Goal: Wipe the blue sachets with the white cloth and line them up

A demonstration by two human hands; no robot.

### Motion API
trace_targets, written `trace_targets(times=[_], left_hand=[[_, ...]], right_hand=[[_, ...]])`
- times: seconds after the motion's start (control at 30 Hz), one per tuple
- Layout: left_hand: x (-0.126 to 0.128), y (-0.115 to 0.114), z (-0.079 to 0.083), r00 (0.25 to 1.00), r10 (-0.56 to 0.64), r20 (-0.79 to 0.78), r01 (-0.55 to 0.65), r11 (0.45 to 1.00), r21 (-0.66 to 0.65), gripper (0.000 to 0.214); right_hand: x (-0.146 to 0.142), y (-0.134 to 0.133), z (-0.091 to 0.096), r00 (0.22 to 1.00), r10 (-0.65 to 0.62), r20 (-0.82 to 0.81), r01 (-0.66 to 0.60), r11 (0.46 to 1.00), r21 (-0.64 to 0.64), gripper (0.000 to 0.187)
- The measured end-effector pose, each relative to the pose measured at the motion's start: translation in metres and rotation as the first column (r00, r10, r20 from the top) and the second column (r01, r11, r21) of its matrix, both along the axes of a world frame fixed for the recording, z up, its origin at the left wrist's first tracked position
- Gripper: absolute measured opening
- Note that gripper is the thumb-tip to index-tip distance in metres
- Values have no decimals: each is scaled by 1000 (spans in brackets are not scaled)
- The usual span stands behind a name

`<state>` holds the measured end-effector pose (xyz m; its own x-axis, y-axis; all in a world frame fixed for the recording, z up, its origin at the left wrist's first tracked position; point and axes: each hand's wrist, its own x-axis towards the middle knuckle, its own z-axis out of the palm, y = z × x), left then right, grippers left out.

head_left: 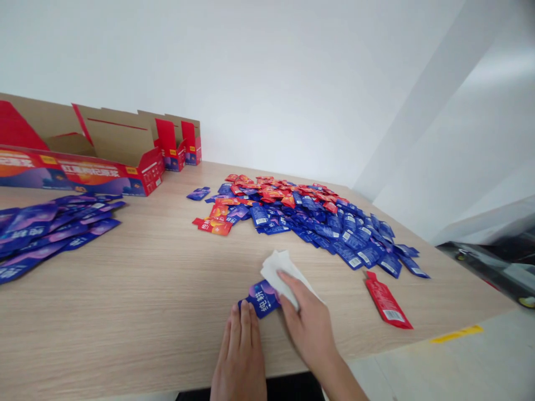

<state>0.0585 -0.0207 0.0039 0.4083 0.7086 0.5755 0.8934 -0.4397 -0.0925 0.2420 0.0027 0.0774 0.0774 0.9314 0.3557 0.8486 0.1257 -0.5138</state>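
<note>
Left hand [240,353], fingers together, is pressing a blue pouch [262,298] against the table [146,312]. Right hand [311,323] is clamping a white tissue [281,270] over the pouch.

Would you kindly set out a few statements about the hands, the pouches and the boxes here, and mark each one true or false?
1. The right hand holds a white wipe against a blue pouch. True.
2. The left hand is raised well clear of that blue pouch. False: its fingertips touch the pouch's left end.
3. Both red and blue show in the large pile. True.
4. The lone red pouch lies to the left of both hands. False: it lies to the right of them.
5. The open boxes stand to the left of the large pile. True.
</note>
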Motion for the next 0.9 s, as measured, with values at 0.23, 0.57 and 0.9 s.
trace_targets(times=[0.23,0.57,0.9], left_hand=[[-1,-1,3,1000,11,-26,-12,999,-40,62],[-5,0,4,996,2,-84,-5,999,-38,60],[3,-2,13,1000,14,-19,-15,1000,-9,51]], right_hand=[[8,3,3,963,-270,27,271,955,-118,41],[-20,-2,-2,980,148,132,-141,988,-60,42],[-9,-4,5,994,34,-101,-33,999,4,38]])
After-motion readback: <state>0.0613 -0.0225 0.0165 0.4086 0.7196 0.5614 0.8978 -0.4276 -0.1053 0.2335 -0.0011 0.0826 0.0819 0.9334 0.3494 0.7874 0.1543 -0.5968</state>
